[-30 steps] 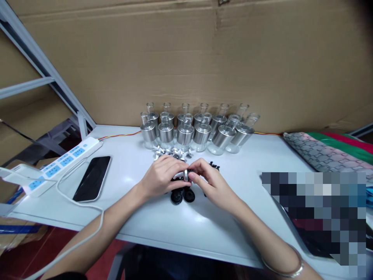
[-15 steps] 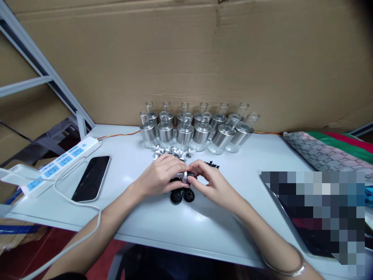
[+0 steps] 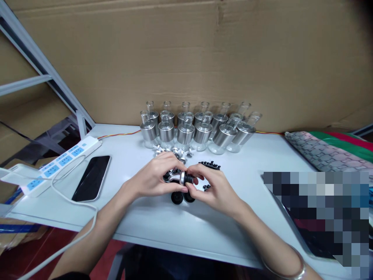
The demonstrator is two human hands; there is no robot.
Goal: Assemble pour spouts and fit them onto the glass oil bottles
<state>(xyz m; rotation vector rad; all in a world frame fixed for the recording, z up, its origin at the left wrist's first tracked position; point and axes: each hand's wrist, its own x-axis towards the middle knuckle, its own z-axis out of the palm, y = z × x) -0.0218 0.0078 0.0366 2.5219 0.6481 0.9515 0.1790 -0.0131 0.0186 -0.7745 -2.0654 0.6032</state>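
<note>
Between both hands is a silver metal pour spout (image 3: 176,177) with a black ribbed stopper (image 3: 189,178) at its right end. My left hand (image 3: 159,175) is closed around the silver part, thumb below and fingers above. With thumb and fingertips, my right hand (image 3: 214,188) pinches the stopper end. Just below the hands lie round black caps (image 3: 176,198), partly covered by the right thumb. Several small black pieces (image 3: 209,165) are spread beyond my right hand. More silver spout parts (image 3: 186,153) lie in a pile beyond my left hand.
Two rows of glass bottles (image 3: 185,134) with metal sleeves stand along the cardboard wall (image 3: 186,50). At left are a phone (image 3: 91,178), a power strip (image 3: 62,165) and a white cable (image 3: 94,223) crossing my left forearm. A blurred-out item (image 3: 317,210) and patterned fabric (image 3: 317,149) lie at right.
My fingers have shifted around the spout, so its silver body and the black stopper show more. The right hand has moved slightly right and down, uncovering more small black pieces.
</note>
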